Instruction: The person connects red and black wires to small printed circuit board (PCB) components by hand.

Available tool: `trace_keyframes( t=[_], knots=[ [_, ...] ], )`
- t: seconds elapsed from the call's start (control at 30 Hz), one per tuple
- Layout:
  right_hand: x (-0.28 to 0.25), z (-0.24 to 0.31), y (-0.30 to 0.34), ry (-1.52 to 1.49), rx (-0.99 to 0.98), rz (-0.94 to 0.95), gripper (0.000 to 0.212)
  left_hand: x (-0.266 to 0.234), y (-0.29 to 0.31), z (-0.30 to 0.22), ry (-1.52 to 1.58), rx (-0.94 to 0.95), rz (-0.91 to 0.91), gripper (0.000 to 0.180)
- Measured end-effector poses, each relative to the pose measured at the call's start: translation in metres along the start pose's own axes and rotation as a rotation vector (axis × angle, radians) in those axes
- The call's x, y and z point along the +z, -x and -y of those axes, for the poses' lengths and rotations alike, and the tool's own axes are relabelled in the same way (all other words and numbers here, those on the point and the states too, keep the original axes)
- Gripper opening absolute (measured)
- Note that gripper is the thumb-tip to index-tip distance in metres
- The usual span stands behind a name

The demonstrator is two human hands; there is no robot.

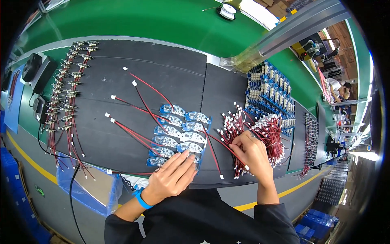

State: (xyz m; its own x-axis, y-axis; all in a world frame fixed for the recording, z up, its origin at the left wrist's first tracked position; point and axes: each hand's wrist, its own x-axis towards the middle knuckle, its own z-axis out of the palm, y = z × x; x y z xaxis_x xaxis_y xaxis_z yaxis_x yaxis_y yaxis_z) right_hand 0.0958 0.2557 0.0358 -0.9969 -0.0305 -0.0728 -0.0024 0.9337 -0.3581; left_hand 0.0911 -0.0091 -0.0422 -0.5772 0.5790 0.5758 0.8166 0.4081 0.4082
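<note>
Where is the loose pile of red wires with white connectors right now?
In the head view, the wire pile lies right of centre on the black mat, under the right hand, between the blue board panel and the stacked blue boards.

Far left of where I'm working there's a row of finished wired parts [67, 87] laid on the black mat [122, 65]; stacked blue boards [271, 87] sit up right; green conveyor belt [142, 18] runs behind.
</note>
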Motion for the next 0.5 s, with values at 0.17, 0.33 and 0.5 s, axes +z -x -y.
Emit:
trace_keyframes(
  t=[0.17,0.33,0.5],
  knots=[
    [-0.01,0.007,0.004,-0.287,-0.031,-0.003,0.013,0.001,0.002,0.001,0.043,-0.002,-0.025,0.015],
    [-0.01,0.013,-0.001,-0.369,-0.121,-0.033,0.019,0.0,0.001,0.001,0.048,-0.002,-0.028,0.016],
    [-0.014,0.009,0.003,-0.511,-0.112,0.044,0.013,0.002,0.002,0.001,0.043,0.004,-0.037,0.016]
  ],
)
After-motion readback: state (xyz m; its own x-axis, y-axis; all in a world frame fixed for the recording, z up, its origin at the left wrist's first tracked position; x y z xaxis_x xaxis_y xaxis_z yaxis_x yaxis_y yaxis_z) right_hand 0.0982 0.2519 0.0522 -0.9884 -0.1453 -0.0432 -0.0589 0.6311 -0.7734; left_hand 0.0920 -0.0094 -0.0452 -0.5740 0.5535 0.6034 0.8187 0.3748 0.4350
